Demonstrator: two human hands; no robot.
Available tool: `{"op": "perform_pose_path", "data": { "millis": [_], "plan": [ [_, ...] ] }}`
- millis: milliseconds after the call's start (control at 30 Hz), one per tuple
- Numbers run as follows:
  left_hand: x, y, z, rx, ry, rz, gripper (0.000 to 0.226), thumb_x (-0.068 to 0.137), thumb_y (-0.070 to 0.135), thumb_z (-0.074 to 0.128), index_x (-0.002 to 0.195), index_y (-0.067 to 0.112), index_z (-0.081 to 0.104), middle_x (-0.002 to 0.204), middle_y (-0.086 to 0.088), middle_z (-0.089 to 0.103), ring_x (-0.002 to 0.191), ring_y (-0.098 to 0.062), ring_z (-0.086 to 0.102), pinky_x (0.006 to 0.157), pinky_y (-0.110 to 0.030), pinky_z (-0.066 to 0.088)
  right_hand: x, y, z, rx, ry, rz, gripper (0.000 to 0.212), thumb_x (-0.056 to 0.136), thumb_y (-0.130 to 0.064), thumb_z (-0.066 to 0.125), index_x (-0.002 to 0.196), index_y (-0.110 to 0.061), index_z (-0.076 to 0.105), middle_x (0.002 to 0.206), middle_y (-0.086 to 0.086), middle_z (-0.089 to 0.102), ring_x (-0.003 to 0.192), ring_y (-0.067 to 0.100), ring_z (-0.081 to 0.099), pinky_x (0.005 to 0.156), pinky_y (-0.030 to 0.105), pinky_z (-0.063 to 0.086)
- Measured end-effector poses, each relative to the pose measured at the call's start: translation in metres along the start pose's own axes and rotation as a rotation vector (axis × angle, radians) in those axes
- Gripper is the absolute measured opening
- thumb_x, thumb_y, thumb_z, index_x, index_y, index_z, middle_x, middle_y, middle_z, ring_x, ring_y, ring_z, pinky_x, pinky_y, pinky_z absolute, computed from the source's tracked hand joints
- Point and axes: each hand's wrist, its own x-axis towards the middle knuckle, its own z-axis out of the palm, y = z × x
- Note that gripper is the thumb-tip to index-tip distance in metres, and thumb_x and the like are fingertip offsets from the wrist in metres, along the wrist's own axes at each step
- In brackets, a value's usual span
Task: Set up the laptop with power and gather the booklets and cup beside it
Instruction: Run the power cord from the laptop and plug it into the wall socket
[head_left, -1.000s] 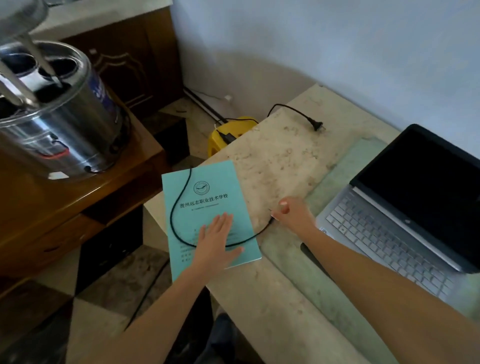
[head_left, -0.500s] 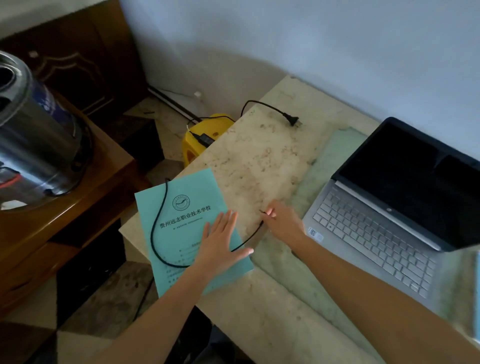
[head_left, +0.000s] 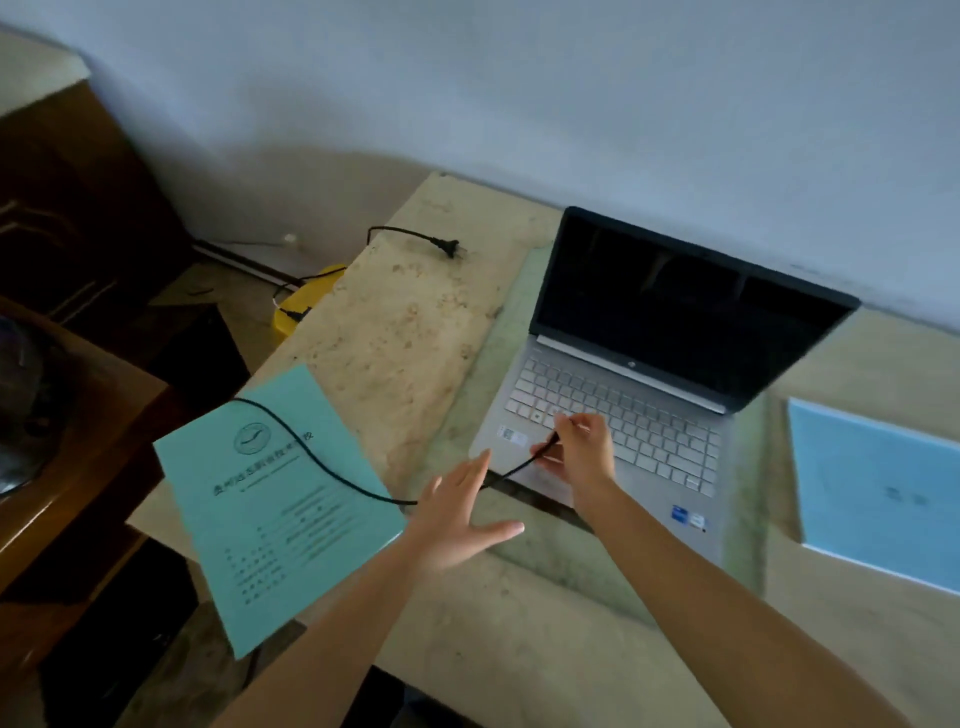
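Head view: my right hand (head_left: 579, 452) pinches the cord (head_left: 311, 457) tip over the laptop (head_left: 623, 415)'s left front corner, cord trailing left; left hand (head_left: 457, 514) spread empty.

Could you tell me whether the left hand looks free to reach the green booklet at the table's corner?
Probably yes. The left hand is open and empty, hovering just right of the green booklet, with nothing between them. Only the black cable lies across the cover; the right hand holds its end.

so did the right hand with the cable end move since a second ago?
Yes. The right hand, pinching the cable end, has gone from the bare tabletop beside the laptop to over its keyboard's left side, toward the wall.
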Motion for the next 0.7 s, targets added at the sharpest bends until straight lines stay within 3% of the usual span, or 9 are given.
{"op": "perform_pose_path", "data": {
  "millis": [133, 333, 533, 700],
  "plan": [
    [0.006, 0.046, 0.019, -0.03, -0.134, 0.017, 0.1, 0.074, 0.074, 0.049, 0.15, 0.034, -0.002, 0.157, 0.011, 0.02, 0.142, -0.011, 0.026, 0.115, -0.038, 0.026, -0.003, -0.002, -0.056, 0.102, 0.057, 0.036, 0.012, 0.095, -0.025, 0.057, 0.095, -0.014, 0.054, 0.064, 0.001, 0.058, 0.049, 0.012, 0.062, 0.051, 0.029, 0.053],
    [0.015, 0.12, 0.067, -0.029, -0.284, 0.139, 0.078, 0.084, 0.06, 0.05, 0.148, 0.031, 0.017, 0.151, 0.012, 0.034, 0.136, -0.008, 0.036, 0.109, -0.034, 0.034, 0.006, -0.019, -0.153, 0.184, 0.237, 0.011, 0.012, 0.095, -0.022, 0.057, 0.088, -0.013, 0.055, 0.058, 0.003, 0.051, 0.046, 0.016, 0.05, 0.048, 0.028, 0.044],
    [0.027, 0.159, 0.102, 0.032, -0.273, 0.285, 0.071, 0.09, 0.055, 0.045, 0.149, 0.031, 0.015, 0.156, 0.013, 0.023, 0.141, -0.006, 0.025, 0.111, -0.026, 0.022, 0.014, -0.016, -0.217, 0.156, 0.309, 0.002, 0.016, 0.095, -0.018, 0.057, 0.081, -0.014, 0.051, 0.06, 0.003, 0.045, 0.038, 0.01, 0.041, 0.036, 0.019, 0.038],
    [0.054, 0.156, 0.114, 0.314, -0.065, 0.439, 0.072, 0.092, 0.054, 0.037, 0.15, 0.029, 0.003, 0.16, 0.01, -0.003, 0.147, -0.009, -0.002, 0.119, -0.035, 0.003, 0.022, 0.002, -0.236, 0.024, 0.282, 0.01, 0.009, 0.095, -0.017, 0.057, 0.092, -0.01, 0.062, 0.059, 0.002, 0.045, 0.041, 0.012, 0.041, 0.036, 0.019, 0.038]
  ]
}}
